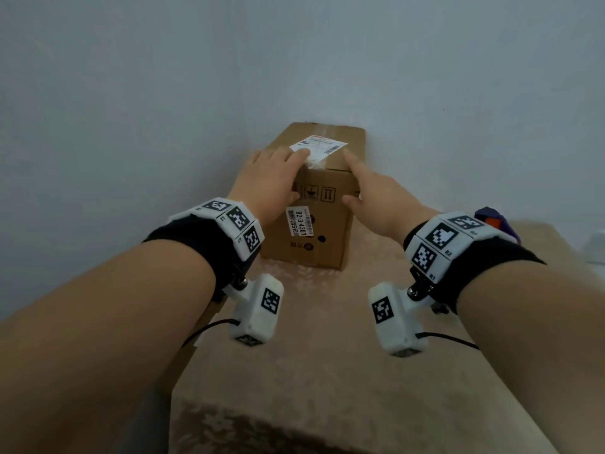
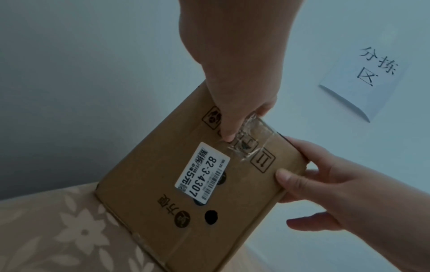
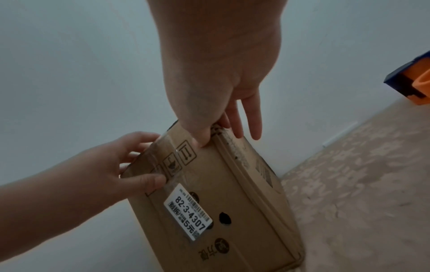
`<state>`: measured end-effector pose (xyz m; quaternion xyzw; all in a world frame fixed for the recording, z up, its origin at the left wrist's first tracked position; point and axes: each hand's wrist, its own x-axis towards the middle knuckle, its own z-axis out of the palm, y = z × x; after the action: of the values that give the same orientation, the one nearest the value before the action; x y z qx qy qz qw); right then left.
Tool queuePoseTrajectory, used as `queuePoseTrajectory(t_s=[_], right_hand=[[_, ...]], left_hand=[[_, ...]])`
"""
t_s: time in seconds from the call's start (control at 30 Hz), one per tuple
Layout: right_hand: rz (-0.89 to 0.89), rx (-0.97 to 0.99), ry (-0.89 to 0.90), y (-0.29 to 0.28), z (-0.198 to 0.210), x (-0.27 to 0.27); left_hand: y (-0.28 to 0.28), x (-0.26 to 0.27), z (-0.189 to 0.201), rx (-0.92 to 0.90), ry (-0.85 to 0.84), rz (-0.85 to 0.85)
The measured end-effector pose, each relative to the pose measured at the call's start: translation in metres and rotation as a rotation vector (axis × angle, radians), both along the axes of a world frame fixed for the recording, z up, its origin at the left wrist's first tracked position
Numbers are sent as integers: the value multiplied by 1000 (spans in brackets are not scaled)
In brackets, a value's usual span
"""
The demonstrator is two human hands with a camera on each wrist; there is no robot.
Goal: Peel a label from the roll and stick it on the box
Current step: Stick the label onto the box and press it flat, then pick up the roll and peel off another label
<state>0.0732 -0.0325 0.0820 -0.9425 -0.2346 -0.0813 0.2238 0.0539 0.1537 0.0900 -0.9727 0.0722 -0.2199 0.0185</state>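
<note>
A brown cardboard box [image 1: 327, 250] stands upright on the table, its back against the wall. A white printed label [image 1: 319, 146] lies flat on its top face. My left hand [image 1: 299, 173] lies over the top front edge, straight fingers pressing the label's near left corner and thumb on the front face [image 2: 229, 136]. My right hand [image 1: 357, 180] has its index finger stretched onto the label's right edge and its thumb on the front face [image 2: 286, 176]; its other fingers [image 3: 251, 117] hang straight beside the box. Neither hand holds anything loose.
A smaller white sticker reading 82-3-4307 [image 1: 300, 224] sits on the box front under clear tape [image 2: 253, 139]. A blue and orange object [image 3: 411, 82] lies at the table's far right. A paper sign [image 2: 365, 81] hangs on the wall. Beige floral cloth [image 1: 327, 355] covers the table.
</note>
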Motion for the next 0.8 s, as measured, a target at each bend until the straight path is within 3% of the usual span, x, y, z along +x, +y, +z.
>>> queuePoseTrajectory(t_s=[0.13, 0.4, 0.6, 0.8], right_hand=[[-35, -73, -19, -26, 12, -14], [-206, -174, 7, -132, 39, -66], [-326, -3, 94, -184, 29, -103], [-455, 345, 204, -208, -14, -111]], left_hand=[[-7, -12, 12, -23, -26, 22], [-69, -49, 51, 13, -81, -127], [-140, -74, 43, 16, 21, -299], [-192, -74, -3, -62, 183, -385]])
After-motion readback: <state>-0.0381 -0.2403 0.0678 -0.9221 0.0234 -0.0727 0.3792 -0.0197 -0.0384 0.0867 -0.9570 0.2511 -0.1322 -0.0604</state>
